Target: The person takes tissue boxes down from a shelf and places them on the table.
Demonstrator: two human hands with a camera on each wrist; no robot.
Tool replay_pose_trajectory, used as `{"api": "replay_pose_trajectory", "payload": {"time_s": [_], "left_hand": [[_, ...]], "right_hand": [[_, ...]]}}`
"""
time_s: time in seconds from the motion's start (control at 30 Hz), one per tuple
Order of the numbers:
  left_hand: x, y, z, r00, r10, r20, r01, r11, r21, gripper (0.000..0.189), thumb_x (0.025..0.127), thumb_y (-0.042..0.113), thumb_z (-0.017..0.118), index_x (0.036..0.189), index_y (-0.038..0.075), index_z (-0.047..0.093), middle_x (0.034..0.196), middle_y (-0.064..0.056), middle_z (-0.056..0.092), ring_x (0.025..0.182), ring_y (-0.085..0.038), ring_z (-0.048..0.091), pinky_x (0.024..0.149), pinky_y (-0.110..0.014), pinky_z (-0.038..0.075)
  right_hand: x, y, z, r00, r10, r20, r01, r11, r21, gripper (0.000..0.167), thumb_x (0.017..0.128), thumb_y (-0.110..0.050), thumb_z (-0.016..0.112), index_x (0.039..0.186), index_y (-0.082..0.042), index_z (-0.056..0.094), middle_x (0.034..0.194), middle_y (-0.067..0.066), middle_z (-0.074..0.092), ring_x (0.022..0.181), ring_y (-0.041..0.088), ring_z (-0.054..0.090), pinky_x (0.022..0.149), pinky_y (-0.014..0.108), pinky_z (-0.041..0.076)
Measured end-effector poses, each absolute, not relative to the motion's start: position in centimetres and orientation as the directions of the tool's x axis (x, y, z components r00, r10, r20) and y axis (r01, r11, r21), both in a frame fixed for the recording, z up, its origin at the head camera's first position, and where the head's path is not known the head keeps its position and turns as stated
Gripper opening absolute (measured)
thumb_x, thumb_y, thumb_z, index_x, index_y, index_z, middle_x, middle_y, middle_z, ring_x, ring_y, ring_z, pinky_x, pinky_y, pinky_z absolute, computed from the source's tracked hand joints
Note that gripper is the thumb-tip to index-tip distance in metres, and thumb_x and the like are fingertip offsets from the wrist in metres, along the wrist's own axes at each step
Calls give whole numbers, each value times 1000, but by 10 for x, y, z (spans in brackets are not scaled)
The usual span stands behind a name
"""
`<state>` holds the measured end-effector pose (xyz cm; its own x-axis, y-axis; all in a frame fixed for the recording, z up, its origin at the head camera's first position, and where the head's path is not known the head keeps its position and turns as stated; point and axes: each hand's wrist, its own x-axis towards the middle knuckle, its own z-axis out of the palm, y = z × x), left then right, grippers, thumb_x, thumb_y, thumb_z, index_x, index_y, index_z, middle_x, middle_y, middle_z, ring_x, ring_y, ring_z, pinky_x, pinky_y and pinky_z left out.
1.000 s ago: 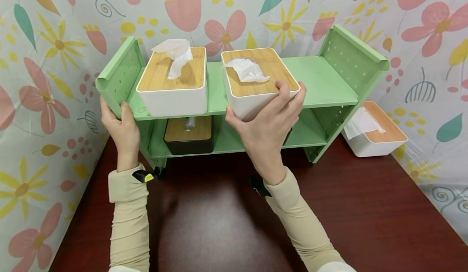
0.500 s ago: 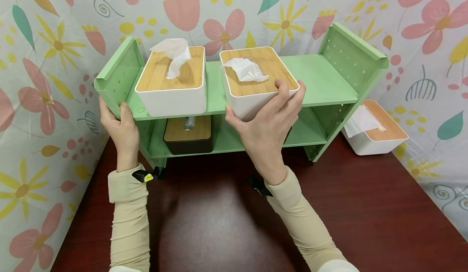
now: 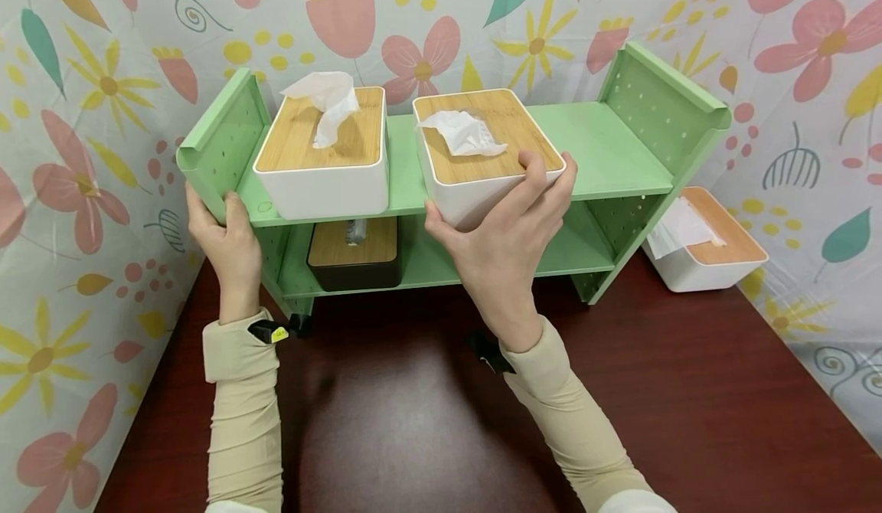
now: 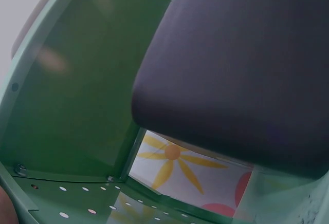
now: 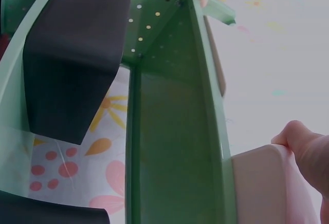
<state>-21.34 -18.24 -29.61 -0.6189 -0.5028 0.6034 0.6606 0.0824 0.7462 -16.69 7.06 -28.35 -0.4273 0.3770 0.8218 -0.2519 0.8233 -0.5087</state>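
On the top tier of a green metal shelf (image 3: 586,142), a white tissue box (image 3: 513,119) with a bamboo lid sits slightly turned, its front corner at the tier's front edge. My right hand (image 3: 503,245) grips that corner, thumb on the front and fingers over the right side. At the left end, my left hand (image 3: 230,253) holds the shelf's side panel (image 3: 223,134) near its lower front corner. Between the hands stands another white tissue box (image 3: 327,191), a tissue sticking up from its lid. Below it, a black tissue box (image 3: 354,274) fills much of the left wrist view.
A third white tissue box (image 3: 710,276) stands on the dark red table (image 3: 393,406), right of the shelf. Part of another dark box (image 5: 46,211) shows on the lower tier in the right wrist view. A floral curtain (image 3: 441,8) hangs close behind and at both sides.
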Motion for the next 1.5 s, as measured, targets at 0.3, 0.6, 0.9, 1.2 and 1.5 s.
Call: {"api": "replay_pose_trajectory", "payload": {"time_s": [0.3, 0.6, 0.9, 1.2, 1.5], "left_hand": [[-213, -183, -296, -621, -507, 598, 659, 74, 748, 40, 91, -4, 39, 127, 3, 56, 116, -11, 60, 109, -25, 55, 96, -30, 42], [-214, -183, -295, -629, -514, 584, 654, 57, 755, 41, 91, -5, 39, 127, 3, 55, 116, -10, 60, 109, -24, 55, 95, -29, 42], [-214, -184, -297, -638, -503, 583, 655, 45, 755, 42, 92, -4, 38, 130, 4, 53, 119, -12, 59, 112, -26, 55, 97, -30, 43], [-213, -183, -296, -642, -495, 585, 649, 55, 759, 41, 92, -3, 38, 130, 4, 53, 119, -12, 59, 112, -27, 55, 97, -30, 43], [-212, -182, -296, -638, -498, 588, 652, 58, 756, 42, 91, -4, 38, 130, 4, 54, 117, -11, 59, 109, -25, 55, 95, -29, 43]], "right_hand": [[-165, 70, -282, -434, 383, 816, -242, 822, -515, 100, 56, -55, 81, 129, -3, 37, 143, 26, 28, 136, 30, 29, 110, 47, 31], [-164, 71, -281, -437, 377, 816, -243, 825, -511, 100, 56, -55, 81, 129, -3, 37, 143, 26, 28, 134, 31, 31, 109, 46, 31], [-162, 72, -281, -433, 371, 822, -250, 827, -505, 100, 56, -56, 81, 129, -2, 37, 142, 27, 29, 133, 32, 32, 110, 47, 31], [-159, 72, -281, -429, 364, 826, -264, 825, -501, 101, 58, -55, 81, 130, -2, 35, 142, 28, 28, 135, 33, 30, 111, 48, 30], [-159, 73, -282, -411, 363, 836, -280, 822, -495, 101, 56, -56, 81, 129, -2, 37, 141, 28, 30, 133, 32, 32, 109, 47, 32]]}}
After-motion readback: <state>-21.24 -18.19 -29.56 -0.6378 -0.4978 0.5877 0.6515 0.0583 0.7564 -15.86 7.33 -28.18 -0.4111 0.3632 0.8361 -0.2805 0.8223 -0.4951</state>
